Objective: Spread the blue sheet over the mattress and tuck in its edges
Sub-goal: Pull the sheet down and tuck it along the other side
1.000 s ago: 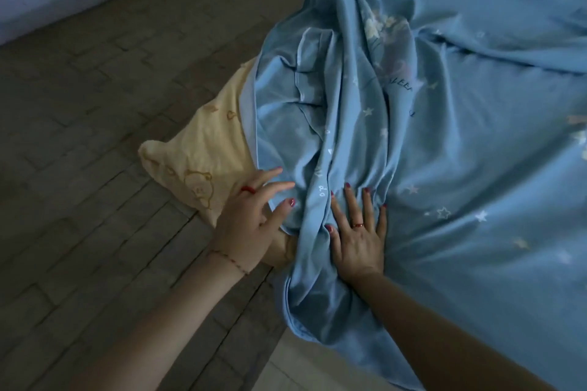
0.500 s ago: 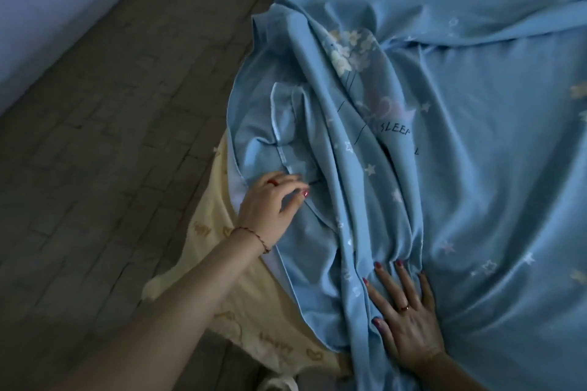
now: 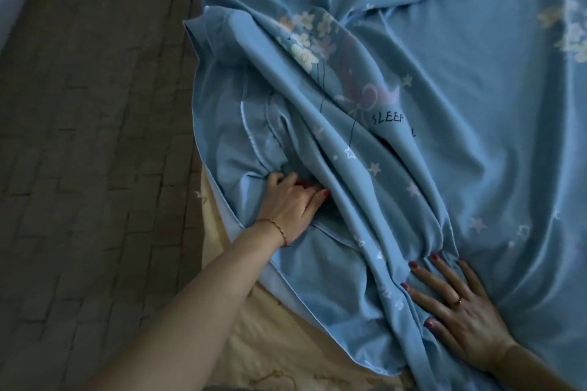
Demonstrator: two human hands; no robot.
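Your left hand (image 3: 290,203) grips a bunched fold of the blue sheet (image 3: 476,143), which lies rumpled over the yellow-covered mattress (image 3: 270,349). Your right hand (image 3: 460,311) presses flat on the sheet, fingers spread, beside the brick floor (image 3: 95,136).

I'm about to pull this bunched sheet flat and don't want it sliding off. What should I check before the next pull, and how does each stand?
1. Left hand has a grip on the star-printed blue cotton sheet: ok, fingers curl into a fold.
2. Right hand pins the sheet: ok, flat with fingers spread.
3. Sheet spread smooth: not ok, thick ridges between the hands.
4. Pale yellow mattress cover covered: not ok, corner exposed.
5. Edges tucked: not ok, hem lies loose.
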